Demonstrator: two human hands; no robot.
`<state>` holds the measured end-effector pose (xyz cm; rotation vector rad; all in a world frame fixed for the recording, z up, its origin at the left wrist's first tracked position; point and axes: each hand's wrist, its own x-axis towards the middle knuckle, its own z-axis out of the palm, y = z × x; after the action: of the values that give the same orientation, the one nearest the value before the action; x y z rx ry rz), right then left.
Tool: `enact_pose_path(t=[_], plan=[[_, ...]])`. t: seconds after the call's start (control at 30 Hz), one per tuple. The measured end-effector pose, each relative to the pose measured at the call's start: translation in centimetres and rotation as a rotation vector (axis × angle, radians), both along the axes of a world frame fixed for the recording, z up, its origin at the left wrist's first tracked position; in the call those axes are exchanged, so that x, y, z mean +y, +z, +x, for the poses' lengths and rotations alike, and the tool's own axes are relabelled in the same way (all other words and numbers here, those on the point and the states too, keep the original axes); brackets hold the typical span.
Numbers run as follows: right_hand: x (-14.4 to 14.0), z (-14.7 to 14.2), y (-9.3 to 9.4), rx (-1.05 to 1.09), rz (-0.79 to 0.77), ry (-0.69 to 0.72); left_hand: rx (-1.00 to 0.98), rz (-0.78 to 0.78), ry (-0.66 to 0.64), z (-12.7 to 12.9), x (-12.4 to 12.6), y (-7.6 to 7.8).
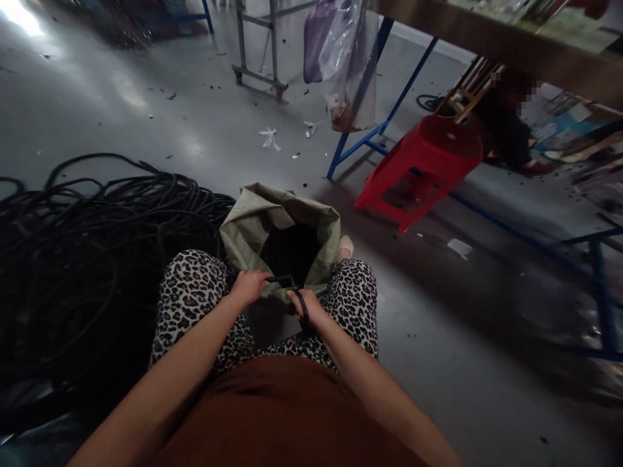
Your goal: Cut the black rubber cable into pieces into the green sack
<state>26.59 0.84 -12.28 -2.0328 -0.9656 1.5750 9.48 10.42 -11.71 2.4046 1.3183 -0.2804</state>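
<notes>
My left hand (250, 287) is closed on a black rubber cord (278, 279), its end stretched toward my right hand above the sack's near rim. My right hand (309, 307) grips what look like black-handled scissors (302, 303); the dark loop shows beside the fingers, and the small blades meet the cord's end. Between my knees stands an open grey-green woven sack (246, 227) with its rim folded outward. Small dark pieces (292, 253) lie inside it, too dim to make out singly.
A big tangle of black cords (121, 214) covers the floor on my left. Ahead on the right are a red plastic stool (423, 168), a blue-legged table (487, 32) and a hanging clear plastic bag (357, 71). A wheeled metal frame (263, 58) stands farther back. Scraps dot the floor.
</notes>
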Motion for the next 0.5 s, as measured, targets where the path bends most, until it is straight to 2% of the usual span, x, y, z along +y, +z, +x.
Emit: enact_pose_path(t=[0.23, 0.5], plan=[[-0.11, -0.05, 0.51, 0.049, -0.062, -0.132, -0.026, 0.003, 0.024, -0.08, 0.20, 0.04], [-0.94, 0.10, 0.66, 0.202, 0.025, -0.055, -0.061, 0.009, 0.060, -0.26, 0.37, -0.26]])
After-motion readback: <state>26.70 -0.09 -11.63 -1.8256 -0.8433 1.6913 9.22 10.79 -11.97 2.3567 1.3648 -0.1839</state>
